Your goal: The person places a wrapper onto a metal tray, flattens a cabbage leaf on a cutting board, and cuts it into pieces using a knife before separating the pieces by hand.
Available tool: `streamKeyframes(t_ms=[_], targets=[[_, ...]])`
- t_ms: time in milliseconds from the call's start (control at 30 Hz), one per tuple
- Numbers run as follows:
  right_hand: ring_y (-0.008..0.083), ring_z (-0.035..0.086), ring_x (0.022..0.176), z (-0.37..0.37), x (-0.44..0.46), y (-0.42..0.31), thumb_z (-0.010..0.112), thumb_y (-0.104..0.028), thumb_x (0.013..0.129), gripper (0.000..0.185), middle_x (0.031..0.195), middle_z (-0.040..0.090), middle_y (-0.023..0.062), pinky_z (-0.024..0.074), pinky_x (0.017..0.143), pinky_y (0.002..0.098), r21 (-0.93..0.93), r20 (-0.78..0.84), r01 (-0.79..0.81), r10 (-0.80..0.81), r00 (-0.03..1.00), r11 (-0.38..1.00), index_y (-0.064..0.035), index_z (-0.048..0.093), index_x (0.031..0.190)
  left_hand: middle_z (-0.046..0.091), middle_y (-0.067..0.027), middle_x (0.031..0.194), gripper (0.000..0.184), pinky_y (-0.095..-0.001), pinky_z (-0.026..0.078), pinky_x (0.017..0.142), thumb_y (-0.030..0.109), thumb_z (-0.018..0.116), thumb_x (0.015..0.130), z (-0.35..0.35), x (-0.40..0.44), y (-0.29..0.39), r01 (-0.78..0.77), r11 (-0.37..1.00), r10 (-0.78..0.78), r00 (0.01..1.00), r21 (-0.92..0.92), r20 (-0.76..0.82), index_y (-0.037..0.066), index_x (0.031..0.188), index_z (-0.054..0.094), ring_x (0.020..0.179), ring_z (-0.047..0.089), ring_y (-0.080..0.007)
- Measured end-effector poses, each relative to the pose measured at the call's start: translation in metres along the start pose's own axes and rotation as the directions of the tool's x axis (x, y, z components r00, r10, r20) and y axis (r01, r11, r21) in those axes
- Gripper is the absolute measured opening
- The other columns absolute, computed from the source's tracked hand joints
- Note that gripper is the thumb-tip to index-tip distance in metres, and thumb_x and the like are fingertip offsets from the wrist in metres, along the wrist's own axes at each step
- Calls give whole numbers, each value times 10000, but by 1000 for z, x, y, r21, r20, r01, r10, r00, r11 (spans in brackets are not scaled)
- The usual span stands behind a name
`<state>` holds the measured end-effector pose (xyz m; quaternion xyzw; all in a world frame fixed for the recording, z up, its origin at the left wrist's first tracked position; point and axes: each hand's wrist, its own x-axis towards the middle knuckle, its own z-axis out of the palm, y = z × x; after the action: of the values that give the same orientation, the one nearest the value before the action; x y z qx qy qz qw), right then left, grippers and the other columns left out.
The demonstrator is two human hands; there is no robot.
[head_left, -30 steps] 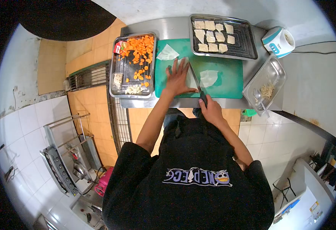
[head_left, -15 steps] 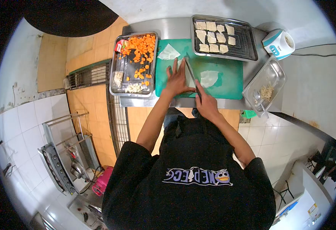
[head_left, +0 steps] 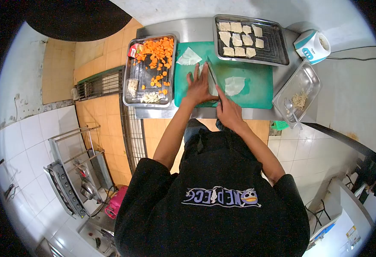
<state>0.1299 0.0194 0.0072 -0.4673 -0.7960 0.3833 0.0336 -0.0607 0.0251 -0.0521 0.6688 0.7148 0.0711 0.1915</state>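
Observation:
My left hand (head_left: 199, 89) lies with its fingers spread over a pale thin sheet (head_left: 212, 85) on the green cutting board (head_left: 256, 94). Wrapped round the handle of a knife (head_left: 212, 73), my right hand (head_left: 229, 112) is at the board's near edge. The blade slants up and left, close beside my left fingertips and over the sheet. Another pale piece (head_left: 189, 57) lies beyond my left hand, and a second (head_left: 235, 85) to the right of the knife. My left hand hides part of the sheet beneath it.
A tray (head_left: 126, 81) with orange carrot pieces stands left of the board. At the back, a dark tray (head_left: 273, 47) of flat pale squares overlaps the board. On the right are a metal pan (head_left: 310, 81) with pale shreds and a spoon, and a white-and-blue appliance (head_left: 310, 48).
My right hand and the knife handle have moved a little left, and the blade now stands steeper and nearer my left fingers. My left hand has stayed nearly in place.

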Motion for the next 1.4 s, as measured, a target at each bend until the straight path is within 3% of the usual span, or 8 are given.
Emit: streamKeyframes(t_ms=[67,133,433,767,967,1067,1400], targets=[[522,646,908,1,1,0,510,-141,953,726,1062,693,292,501,842,618,-10,5,-10,11,1000,1000,-228,246,1623,14,-143,1728,1491,-736,125,1160,700,852,591,1,0,0,-2,1000,2,1000,-8,-10,3,1629,40,1579,-7,-415],[498,667,832,4,1,0,530,-174,946,738,910,698,285,514,799,643,-3,-55,33,-33,998,999,-235,253,1627,14,-144,1728,1491,-735,127,1161,688,859,591,0,0,-1,-3,1000,3,1000,-17,-19,3,1629,36,1579,-5,-414],[492,674,836,0,4,0,540,-175,940,728,921,702,287,518,808,636,2,-27,-5,5,1000,1000,-216,277,1617,56,-155,1723,1478,-727,140,1166,655,876,586,-4,-1,2,-4,999,4,1000,-32,-4,14,1632,52,1581,25,-408],[490,674,834,-5,5,-2,542,-169,936,718,905,701,285,519,802,630,-11,-42,28,-29,999,1000,-208,289,1606,53,-149,1725,1499,-734,137,1163,723,836,581,1,-1,-2,-18,1000,18,1000,-1,-24,20,1633,32,1586,-3,-387],[490,677,818,-11,6,-4,537,-170,933,744,884,701,281,519,801,636,-58,6,20,-20,1000,998,-216,251,1619,50,-142,1728,1496,-733,139,1167,751,814,588,4,-2,-3,-24,1000,24,998,-3,-59,21,1634,33,1582,18,-398],[504,664,881,-25,8,-15,518,-161,963,735,951,697,303,506,841,607,-95,110,-15,25,994,995,-232,213,1628,51,-138,1729,1478,-716,135,1180,762,800,598,11,-5,-5,-17,999,19,997,30,-76,25,1637,50,1579,37,-405],[513,662,903,-38,22,-14,523,-182,971,790,939,691,326,491,876,608,-153,281,66,-21,959,986,-151,103,1639,53,-107,1734,1433,-642,89,1230,720,821,606,3,-9,3,38,999,-38,999,27,-20,25,1638,111,1591,-17,-372]])
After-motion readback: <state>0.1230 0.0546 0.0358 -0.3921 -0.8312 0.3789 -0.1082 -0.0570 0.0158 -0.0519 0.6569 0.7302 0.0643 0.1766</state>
